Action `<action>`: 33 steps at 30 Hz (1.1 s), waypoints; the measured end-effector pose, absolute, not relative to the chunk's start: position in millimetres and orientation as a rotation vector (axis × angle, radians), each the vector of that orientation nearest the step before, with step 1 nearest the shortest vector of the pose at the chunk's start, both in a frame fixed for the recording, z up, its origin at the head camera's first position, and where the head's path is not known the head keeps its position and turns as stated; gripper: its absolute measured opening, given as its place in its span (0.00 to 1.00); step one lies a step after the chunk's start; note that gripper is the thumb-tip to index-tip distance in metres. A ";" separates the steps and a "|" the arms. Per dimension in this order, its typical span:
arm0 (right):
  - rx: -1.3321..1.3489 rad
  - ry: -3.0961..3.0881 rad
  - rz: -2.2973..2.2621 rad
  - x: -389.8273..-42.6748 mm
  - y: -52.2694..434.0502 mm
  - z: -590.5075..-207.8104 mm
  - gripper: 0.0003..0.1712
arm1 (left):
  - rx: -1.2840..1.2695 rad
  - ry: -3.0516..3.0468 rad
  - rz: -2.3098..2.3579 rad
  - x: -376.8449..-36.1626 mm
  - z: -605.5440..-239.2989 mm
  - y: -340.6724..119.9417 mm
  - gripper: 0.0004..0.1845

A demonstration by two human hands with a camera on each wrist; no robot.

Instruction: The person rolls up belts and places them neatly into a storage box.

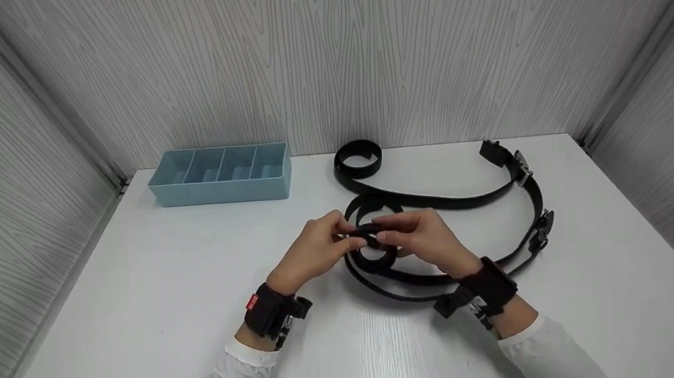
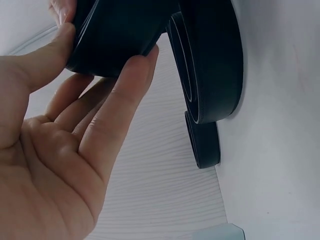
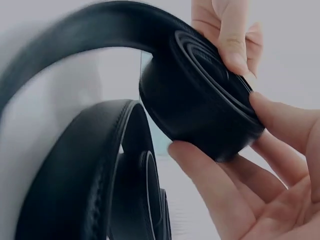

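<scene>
Both hands hold a black belt (image 3: 185, 100) whose end is wound into a tight coil, raised off the table. My left hand (image 1: 312, 251) pinches the coil's left side between thumb and fingers. On the other side, my right hand (image 1: 432, 238) grips it, thumb on the edge and fingers beneath, as the right wrist view shows. A second black belt, its end loosely curled (image 2: 220, 65), stands on edge just behind the hands. Farther back, a third belt, also rolled at one end (image 1: 345, 173), stands on the table. Their straps run right towards metal buckles (image 1: 522, 167).
A blue-grey tray (image 1: 221, 192) with several compartments stands at the back left of the white table (image 1: 200, 264). Wood-grained panels (image 1: 305, 67) rise at the back and sides. More buckle hardware (image 1: 542, 233) lies at the right.
</scene>
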State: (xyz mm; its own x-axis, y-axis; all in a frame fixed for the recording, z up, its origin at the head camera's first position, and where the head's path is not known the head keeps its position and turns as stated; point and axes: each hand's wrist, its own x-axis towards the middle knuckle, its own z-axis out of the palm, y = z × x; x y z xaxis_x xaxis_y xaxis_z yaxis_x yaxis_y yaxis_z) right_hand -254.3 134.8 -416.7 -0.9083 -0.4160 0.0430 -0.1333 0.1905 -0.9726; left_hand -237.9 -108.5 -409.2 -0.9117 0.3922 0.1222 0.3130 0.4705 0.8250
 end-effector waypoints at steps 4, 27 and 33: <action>-0.473 2.171 -1.910 -254.7 134.3 -418.6 0.24 | 0.596 2.596 1.515 -238.3 -409.7 -107.9 0.13; -0.545 2.171 -1.716 -255.1 137.0 -415.3 0.27 | 0.668 2.601 1.462 -235.3 -404.7 -106.5 0.11; -0.528 2.107 -1.864 -255.2 136.8 -417.4 0.27 | 0.575 2.593 1.562 -236.2 -406.0 -106.5 0.12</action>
